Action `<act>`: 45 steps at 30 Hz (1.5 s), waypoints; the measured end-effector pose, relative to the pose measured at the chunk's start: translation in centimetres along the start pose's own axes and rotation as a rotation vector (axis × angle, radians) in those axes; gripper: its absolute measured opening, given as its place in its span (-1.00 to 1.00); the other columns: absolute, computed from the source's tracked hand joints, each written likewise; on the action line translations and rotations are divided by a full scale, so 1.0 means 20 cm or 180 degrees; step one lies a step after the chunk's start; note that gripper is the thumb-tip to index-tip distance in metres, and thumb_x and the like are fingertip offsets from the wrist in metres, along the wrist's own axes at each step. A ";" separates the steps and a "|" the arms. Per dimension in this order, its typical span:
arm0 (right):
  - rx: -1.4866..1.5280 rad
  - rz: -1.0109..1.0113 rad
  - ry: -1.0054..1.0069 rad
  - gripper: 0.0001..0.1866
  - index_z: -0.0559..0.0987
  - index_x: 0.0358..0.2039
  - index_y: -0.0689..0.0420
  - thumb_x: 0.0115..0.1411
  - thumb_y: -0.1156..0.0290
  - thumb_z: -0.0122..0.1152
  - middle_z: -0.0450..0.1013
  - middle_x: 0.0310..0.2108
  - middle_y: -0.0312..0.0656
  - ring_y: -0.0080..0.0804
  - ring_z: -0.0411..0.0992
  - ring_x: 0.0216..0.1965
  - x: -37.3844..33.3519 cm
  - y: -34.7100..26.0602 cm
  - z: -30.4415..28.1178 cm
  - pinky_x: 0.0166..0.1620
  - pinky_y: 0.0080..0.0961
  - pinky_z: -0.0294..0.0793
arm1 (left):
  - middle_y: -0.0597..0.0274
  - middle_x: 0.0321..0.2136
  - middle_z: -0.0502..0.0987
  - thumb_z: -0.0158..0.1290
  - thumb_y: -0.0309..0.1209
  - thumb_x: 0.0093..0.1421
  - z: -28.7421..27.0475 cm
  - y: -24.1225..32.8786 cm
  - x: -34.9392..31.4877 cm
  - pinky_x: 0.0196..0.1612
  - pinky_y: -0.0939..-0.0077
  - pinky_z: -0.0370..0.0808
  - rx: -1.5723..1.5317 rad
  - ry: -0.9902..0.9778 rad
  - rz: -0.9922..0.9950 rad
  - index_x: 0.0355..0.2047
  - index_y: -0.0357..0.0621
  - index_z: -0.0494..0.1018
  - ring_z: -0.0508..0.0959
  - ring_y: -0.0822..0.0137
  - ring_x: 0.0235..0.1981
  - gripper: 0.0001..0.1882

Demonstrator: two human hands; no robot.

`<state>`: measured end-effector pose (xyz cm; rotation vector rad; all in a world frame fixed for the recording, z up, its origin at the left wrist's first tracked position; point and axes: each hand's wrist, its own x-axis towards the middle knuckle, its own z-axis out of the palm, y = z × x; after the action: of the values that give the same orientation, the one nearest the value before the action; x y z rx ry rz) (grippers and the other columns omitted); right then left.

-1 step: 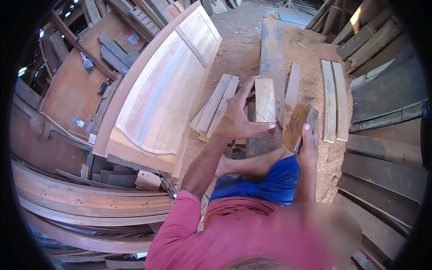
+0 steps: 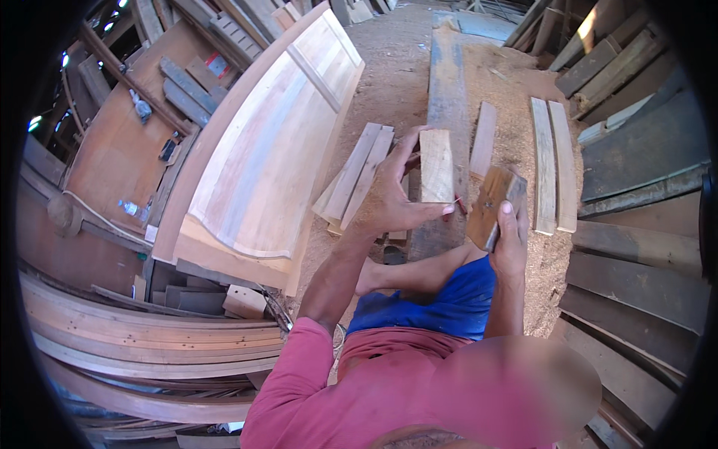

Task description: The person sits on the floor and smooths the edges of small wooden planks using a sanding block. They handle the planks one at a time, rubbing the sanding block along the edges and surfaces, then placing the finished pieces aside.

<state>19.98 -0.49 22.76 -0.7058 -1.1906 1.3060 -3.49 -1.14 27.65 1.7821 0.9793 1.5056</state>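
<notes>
My left hand (image 2: 400,191) is closed around a pale, squared wooden block (image 2: 436,168), its fingers behind the far side and its thumb along the near bottom edge. The block's light face is turned up toward me. To the right, my right hand (image 2: 510,239) grips a darker brown wooden block (image 2: 495,206) with a worn, stained face. That thumb lies on its near side, while the other fingers are mostly hidden. A small gap separates the two blocks. Just beyond the left thumb shows a small red object (image 2: 461,203), too covered to name.
A long worn plank (image 2: 447,82) runs away ahead. Short boards (image 2: 359,172) lie left of it; a single board (image 2: 484,138) and two long strips (image 2: 544,165) lie right on sawdust. A large pale wooden panel (image 2: 262,157) leans at left. Stacked timber (image 2: 636,280) lines the right.
The whole view has shifted very slightly. Both hands keep their grip on the blocks, and the brown block is turned a little.
</notes>
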 end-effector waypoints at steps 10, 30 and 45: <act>-0.1176 -0.1009 -0.0413 -0.06 0.01 0.52 0.42 0.40 0.07 0.15 0.16 0.43 0.29 0.02 0.19 0.45 0.14 -0.37 0.23 0.45 -0.18 0.16 | -0.25 0.44 0.17 0.49 0.20 -0.05 0.23 -0.15 0.09 0.49 0.09 0.10 -0.0492 0.0119 0.0440 0.57 -0.33 -0.28 0.17 -0.03 0.50 0.53; -0.1762 -0.1163 -0.0239 -0.16 0.10 0.47 0.42 0.43 0.08 0.10 0.31 0.31 0.38 0.21 0.31 0.38 0.42 -0.45 0.12 0.40 -0.11 0.25 | -0.27 0.32 0.36 0.42 0.32 -0.04 0.31 -0.18 0.33 0.45 0.07 0.17 -0.0423 -0.0187 0.0506 0.53 -0.47 -0.18 0.32 -0.12 0.39 0.51; -0.1328 -0.0605 -0.0308 -0.20 0.14 0.49 0.34 0.45 0.10 0.12 0.33 0.36 0.19 -0.03 0.31 0.38 0.81 -0.41 0.03 0.41 -0.22 0.24 | -0.33 0.30 0.37 0.45 0.28 -0.05 0.27 -0.16 0.29 0.44 0.02 0.21 0.0564 -0.0375 0.0828 0.55 -0.38 -0.15 0.32 -0.17 0.40 0.49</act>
<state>19.88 13.26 34.61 -0.8092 -1.5930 0.9502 1.86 5.48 27.18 2.1687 0.8714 1.4830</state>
